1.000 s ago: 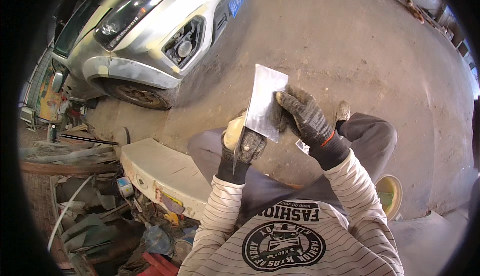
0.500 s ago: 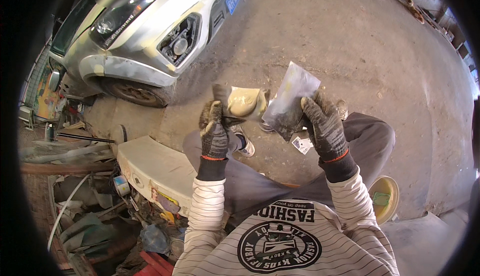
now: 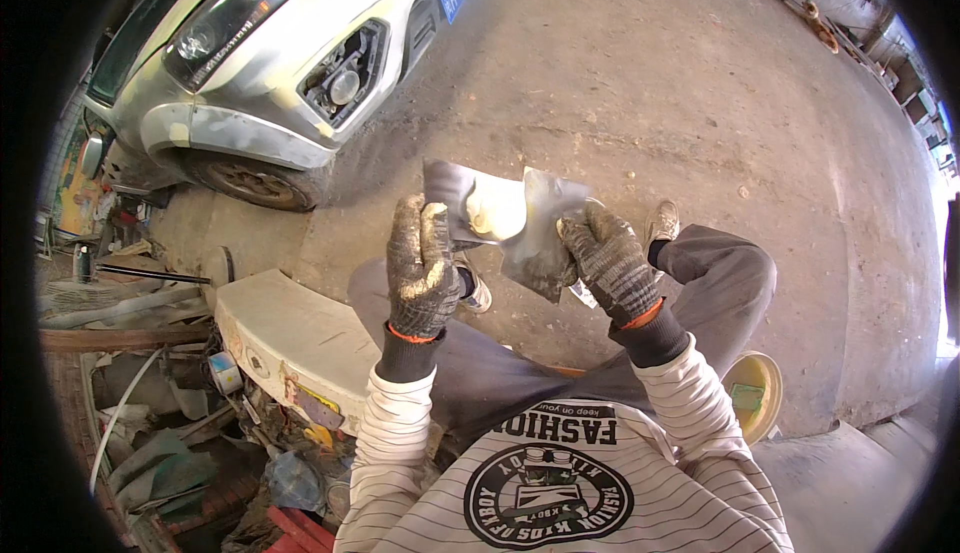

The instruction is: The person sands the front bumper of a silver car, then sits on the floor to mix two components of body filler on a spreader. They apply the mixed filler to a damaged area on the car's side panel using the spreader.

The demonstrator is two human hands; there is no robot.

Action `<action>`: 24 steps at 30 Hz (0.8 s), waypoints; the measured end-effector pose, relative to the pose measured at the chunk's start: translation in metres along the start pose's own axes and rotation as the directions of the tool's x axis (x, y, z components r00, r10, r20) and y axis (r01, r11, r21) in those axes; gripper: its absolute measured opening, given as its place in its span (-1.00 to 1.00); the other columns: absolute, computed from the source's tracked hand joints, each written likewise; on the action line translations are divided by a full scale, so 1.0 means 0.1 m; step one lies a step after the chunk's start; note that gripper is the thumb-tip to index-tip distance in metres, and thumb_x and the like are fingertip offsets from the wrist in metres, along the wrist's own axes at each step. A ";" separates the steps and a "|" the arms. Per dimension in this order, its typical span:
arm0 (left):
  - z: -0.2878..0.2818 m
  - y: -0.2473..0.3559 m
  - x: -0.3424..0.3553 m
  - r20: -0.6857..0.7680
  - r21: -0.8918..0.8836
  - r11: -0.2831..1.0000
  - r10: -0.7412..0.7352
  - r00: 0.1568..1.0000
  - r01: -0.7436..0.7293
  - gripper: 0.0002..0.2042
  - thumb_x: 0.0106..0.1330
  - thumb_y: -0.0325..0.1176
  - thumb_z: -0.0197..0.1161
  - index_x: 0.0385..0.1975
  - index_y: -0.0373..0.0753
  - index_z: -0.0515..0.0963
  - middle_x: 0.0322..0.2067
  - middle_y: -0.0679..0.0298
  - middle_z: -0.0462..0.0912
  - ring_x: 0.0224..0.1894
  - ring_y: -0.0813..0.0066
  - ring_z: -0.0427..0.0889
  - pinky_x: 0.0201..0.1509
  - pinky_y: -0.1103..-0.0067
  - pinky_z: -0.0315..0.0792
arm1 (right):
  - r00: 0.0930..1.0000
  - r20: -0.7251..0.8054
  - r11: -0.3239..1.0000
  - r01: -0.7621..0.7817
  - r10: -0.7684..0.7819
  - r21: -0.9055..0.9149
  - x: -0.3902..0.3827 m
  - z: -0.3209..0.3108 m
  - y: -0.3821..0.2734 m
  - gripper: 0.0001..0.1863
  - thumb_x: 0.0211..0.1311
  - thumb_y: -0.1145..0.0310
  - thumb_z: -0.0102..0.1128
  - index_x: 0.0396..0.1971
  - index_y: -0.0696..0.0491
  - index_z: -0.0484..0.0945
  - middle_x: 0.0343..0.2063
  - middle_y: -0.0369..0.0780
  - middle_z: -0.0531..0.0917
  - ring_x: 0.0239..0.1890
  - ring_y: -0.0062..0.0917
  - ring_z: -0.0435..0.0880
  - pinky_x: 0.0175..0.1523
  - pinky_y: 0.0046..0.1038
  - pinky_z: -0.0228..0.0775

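Observation:
My left hand (image 3: 420, 268), in a grey knit work glove, grips a thin flat putty spreader (image 3: 450, 185). A lump of pale cream putty (image 3: 497, 207) lies on its face. In the gloved right hand (image 3: 612, 265) is a second spreader, a grey sheet (image 3: 545, 238) with a dark smudged lower part. Its left edge overlaps the right side of the first sheet and meets the putty. Both sheets are held in front of me, above my spread legs. Pale dried smears mark the left glove's fingers.
A silver car (image 3: 240, 83) with cream filler patches and an open headlight recess stands at the far left. Beside my left leg lies a cream curved panel (image 3: 290, 328), with scrap around it. A pale bucket (image 3: 752, 393) holding a green piece stands at right.
The right spreader has moved left and now laps over the left one at the putty. The putty lump looks narrower and partly covered. The whole view has shifted slightly.

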State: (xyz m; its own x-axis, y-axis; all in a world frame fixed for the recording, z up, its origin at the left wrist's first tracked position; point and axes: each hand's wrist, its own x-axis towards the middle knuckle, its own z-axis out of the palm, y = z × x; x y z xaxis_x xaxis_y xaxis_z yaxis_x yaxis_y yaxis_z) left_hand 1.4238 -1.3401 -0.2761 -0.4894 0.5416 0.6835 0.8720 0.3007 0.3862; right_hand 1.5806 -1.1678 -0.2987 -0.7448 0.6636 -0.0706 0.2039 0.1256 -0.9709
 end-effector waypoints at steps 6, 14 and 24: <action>-0.03 0.18 0.07 0.081 0.163 0.891 0.415 0.906 -0.423 -0.71 0.28 -0.54 0.16 -0.02 -0.46 0.45 -0.06 -0.15 0.51 -0.19 0.07 0.58 -0.12 0.29 0.46 | 0.929 0.040 0.876 0.361 -0.369 -0.319 0.09 -0.03 0.02 -0.78 0.32 0.33 0.10 -0.36 0.21 0.46 -0.51 -0.15 0.58 -0.44 -0.60 0.51 -0.34 -0.48 0.35; -0.04 0.36 -0.04 0.207 -0.251 0.963 0.154 0.966 -0.100 -0.63 0.29 -0.54 0.15 0.09 -0.40 0.33 -0.37 -0.06 0.55 -0.45 0.05 0.56 -0.39 0.37 0.43 | 0.930 -0.028 0.905 0.351 -0.368 -0.241 0.18 -0.26 -0.39 -0.71 0.30 0.32 0.14 -0.10 0.20 0.51 -0.28 -0.12 0.62 -0.22 -0.42 0.61 -0.12 -0.48 0.46; -0.05 0.13 -0.18 0.115 -0.124 0.991 0.054 0.992 -0.040 -0.72 0.22 -0.66 0.14 -0.05 -0.41 0.49 -0.04 -0.03 0.52 -0.01 0.05 0.53 0.07 0.35 0.45 | 0.958 0.166 0.965 0.209 -0.235 0.157 0.08 -0.41 -0.69 -0.76 0.32 0.41 0.12 -0.08 0.18 0.53 -0.30 -0.20 0.65 -0.29 -0.60 0.60 -0.17 -0.55 0.47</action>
State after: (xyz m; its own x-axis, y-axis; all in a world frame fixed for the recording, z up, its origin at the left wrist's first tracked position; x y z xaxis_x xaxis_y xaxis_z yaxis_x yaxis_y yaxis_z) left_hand 1.4439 -1.3496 -0.2799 -0.4377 0.6435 0.6279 0.8837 0.1793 0.4323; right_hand 1.5862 -1.1407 -0.2230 -0.8667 0.4836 0.1222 -0.0587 0.1445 -0.9878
